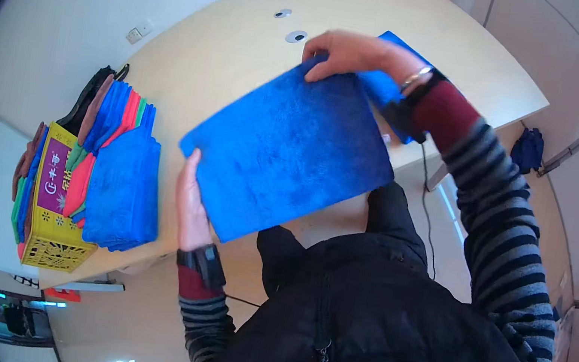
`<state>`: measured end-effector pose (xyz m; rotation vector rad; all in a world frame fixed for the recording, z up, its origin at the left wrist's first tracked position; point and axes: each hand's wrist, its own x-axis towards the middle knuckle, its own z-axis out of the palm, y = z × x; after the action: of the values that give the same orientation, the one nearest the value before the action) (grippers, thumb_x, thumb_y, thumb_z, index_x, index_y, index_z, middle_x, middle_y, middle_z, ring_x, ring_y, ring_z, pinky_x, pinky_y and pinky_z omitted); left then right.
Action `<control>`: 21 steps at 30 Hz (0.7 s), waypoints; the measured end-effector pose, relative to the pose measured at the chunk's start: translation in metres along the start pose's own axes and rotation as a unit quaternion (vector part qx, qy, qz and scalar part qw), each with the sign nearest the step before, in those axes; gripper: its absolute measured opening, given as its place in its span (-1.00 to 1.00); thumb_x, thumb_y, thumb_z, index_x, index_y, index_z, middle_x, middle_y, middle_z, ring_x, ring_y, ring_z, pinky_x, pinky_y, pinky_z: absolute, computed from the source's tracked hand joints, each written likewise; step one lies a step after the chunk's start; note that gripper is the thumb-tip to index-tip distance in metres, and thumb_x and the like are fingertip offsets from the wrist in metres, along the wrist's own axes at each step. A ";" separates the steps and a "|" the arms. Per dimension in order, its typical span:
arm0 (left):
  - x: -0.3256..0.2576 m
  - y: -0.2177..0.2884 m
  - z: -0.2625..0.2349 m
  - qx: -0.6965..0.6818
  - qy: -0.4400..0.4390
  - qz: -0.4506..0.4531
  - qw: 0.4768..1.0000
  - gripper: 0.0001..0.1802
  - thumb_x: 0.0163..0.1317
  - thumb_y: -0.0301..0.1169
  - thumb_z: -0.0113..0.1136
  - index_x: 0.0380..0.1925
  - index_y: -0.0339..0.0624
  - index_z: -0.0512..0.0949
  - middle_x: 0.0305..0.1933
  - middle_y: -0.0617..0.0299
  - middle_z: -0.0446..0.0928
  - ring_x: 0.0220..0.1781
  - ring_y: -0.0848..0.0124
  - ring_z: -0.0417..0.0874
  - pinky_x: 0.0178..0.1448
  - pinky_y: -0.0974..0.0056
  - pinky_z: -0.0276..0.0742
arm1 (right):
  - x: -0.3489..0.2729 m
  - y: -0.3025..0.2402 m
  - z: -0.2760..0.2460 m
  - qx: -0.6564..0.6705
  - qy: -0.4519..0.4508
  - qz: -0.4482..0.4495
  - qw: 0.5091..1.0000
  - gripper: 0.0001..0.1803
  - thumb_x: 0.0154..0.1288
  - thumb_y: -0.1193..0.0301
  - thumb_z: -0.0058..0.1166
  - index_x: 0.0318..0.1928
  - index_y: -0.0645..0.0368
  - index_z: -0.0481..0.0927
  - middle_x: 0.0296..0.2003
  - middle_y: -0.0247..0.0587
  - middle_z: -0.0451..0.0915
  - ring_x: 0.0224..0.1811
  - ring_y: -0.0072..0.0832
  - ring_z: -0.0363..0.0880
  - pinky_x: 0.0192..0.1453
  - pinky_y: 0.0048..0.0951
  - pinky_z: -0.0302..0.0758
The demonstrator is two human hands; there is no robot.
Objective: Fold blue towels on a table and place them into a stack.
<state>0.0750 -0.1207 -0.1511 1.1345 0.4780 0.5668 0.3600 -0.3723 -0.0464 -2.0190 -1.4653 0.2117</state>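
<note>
A blue towel [286,154], flat and roughly rectangular, is held up between my two hands over the table's front edge. My left hand [191,192] grips its left side, with the thumb up by the left corner and the other fingers hidden behind the cloth. Reaching across from the right, my right hand [346,52] pinches the far edge near its upper corner. Behind my right wrist lies another blue cloth [394,46] on the table, partly covered by the arm and the held towel.
At the table's left end stands a yellow plastic basket [54,254] with red, green and brown cloths. Against it leans a pile of folded blue towels [122,192]. A black cable [428,203] hangs off the front edge. Two round fittings sit in the tabletop [233,58].
</note>
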 end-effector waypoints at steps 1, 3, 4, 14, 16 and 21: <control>0.014 -0.019 -0.004 -0.028 -0.006 -0.081 0.996 -0.53 0.47 -0.11 0.25 0.04 -0.37 0.62 -0.05 0.17 0.69 -0.05 0.44 0.67 0.03 0.24 0.57 | 0.009 0.027 0.020 -0.024 0.005 0.009 1.000 -0.52 0.17 0.16 0.40 0.02 0.17 0.71 -0.07 0.09 0.74 -0.08 -0.07 0.73 0.06 -0.18 0.64; 0.055 -0.058 -0.042 0.035 -0.002 -0.059 0.998 -0.54 0.47 -0.11 0.25 0.03 -0.37 0.62 -0.07 0.17 0.68 -0.05 0.44 0.67 0.04 0.25 0.58 | 0.022 0.069 0.068 -0.048 0.005 0.008 0.999 -0.55 0.19 0.17 0.37 0.01 0.17 0.72 -0.07 0.11 0.73 -0.07 -0.06 0.73 0.08 -0.16 0.64; 0.072 -0.066 -0.051 0.099 -0.003 -0.040 0.994 -0.54 0.47 -0.12 0.24 0.02 -0.37 0.62 -0.08 0.18 0.68 -0.05 0.45 0.67 0.04 0.26 0.58 | 0.023 0.083 0.087 -0.104 0.037 0.066 0.992 -0.59 0.23 0.20 0.32 0.00 0.17 0.71 -0.09 0.08 0.73 -0.06 -0.05 0.72 0.06 -0.14 0.62; 0.051 -0.077 -0.056 0.450 0.121 0.154 0.872 -0.47 0.36 -0.12 0.37 0.10 -0.34 0.53 0.01 0.02 0.66 0.03 0.18 0.69 0.14 0.15 0.57 | -0.037 -0.040 0.190 -0.104 0.035 -0.069 0.991 -0.42 0.25 0.23 0.30 0.25 0.17 0.55 0.22 0.05 0.57 0.30 -0.05 0.52 0.31 0.03 0.46; 0.021 -0.074 -0.038 0.523 0.040 0.301 0.796 -0.42 0.26 -0.23 0.43 0.18 -0.31 0.50 0.11 -0.05 0.62 0.17 0.08 0.63 0.24 0.12 0.54 | -0.065 -0.050 0.202 -0.109 0.064 -0.116 0.985 -0.32 0.23 0.21 0.33 0.34 0.13 0.50 0.34 0.03 0.49 0.42 -0.08 0.43 0.39 0.05 0.39; -0.032 -0.059 -0.013 0.650 -0.114 0.380 0.648 -0.35 0.15 -0.50 0.41 0.29 -0.23 0.48 0.31 -0.06 0.55 0.43 0.00 0.49 0.44 0.08 0.45 | -0.109 -0.016 0.184 -0.252 0.063 -0.088 0.962 -0.30 0.26 0.28 0.26 0.41 0.12 0.42 0.43 -0.04 0.39 0.53 -0.14 0.28 0.51 0.04 0.25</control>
<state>0.0524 -0.1506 -0.2087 2.8576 0.0749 0.7797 0.2204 -0.3961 -0.2074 -2.2158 -1.7301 -0.3979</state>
